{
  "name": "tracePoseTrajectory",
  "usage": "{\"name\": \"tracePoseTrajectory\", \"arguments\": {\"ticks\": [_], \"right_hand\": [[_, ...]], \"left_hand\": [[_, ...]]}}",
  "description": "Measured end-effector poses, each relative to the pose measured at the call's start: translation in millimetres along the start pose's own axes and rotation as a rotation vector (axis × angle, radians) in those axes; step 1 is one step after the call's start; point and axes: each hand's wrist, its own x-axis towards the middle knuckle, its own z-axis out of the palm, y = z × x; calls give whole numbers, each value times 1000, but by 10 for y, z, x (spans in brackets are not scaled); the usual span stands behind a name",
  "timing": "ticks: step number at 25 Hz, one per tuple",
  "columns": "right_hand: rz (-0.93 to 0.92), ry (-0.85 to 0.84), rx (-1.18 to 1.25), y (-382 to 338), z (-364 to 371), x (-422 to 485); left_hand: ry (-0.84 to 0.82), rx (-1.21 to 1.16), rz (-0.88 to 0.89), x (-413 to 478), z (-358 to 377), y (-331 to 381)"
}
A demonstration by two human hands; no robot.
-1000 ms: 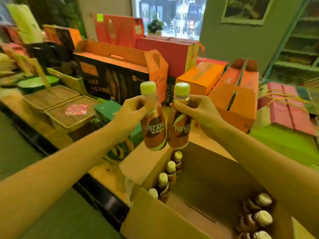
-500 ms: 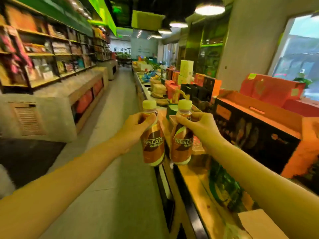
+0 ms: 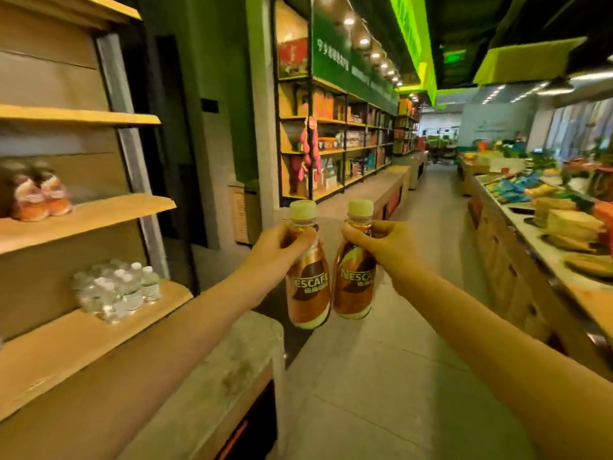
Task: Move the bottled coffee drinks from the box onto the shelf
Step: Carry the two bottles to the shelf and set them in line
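Head view, looking forward down a shop aisle with both bare arms stretched out ahead; left hand [image 3: 272, 250] wrapped around the shoulder of a brown bottled coffee drink [image 3: 306, 283], grip closed on it just under the pale yellow-green cap; right hand [image 3: 381, 244] closed the same way around the neck of a second coffee bottle [image 3: 355, 283]; both bottles upright, leaning slightly toward each other at the bottom, side by side and almost touching, held in the air at mid-frame, not resting on anything; labels facing the camera, lettering partly legible.

To the left, close by, a wooden shelf [image 3: 83, 340] unit with several light boards; on the lower board a shrink-wrapped pack of clear water bottles [image 3: 116, 290]; on the board above, two small orange and pink packages [image 3: 39, 197], blurred; boards further up bare as far as visible; below the shelf unit a grey stone ledge [image 3: 232, 366] running under the left forearm.

Beyond the bottles, a grey tiled floor [image 3: 381, 393] leading down the aisle; further shelving [image 3: 348, 144] stocked with boxed goods along the left wall under a green sign; on the right, a long worktop [image 3: 547, 260] carrying trays and stacked packets; ceiling lamps in a row overhead, green light on the ceiling.
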Motion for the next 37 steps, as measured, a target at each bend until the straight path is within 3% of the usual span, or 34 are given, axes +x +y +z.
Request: {"name": "tracePoseTrajectory", "arguments": {"ticks": [5, 13, 22, 29, 37], "right_hand": [[-78, -189, 47, 88, 1282, 1040], [-181, -517, 157, 192, 2921, 2566], [-239, -818, 245, 148, 4781, 3310], [-183, -857, 302, -4, 6141, 3424], [-174, -788, 306, -43, 7266, 3771]], "left_hand": [[234, 62, -48, 618, -1131, -427], [575, 134, -129, 1573, -2344, -898], [921, 258, -248, 1917, -3799, -1476], [989, 250, -218, 2079, -5139, -1705], [880, 292, -231, 2598, -6101, -1974]]}}
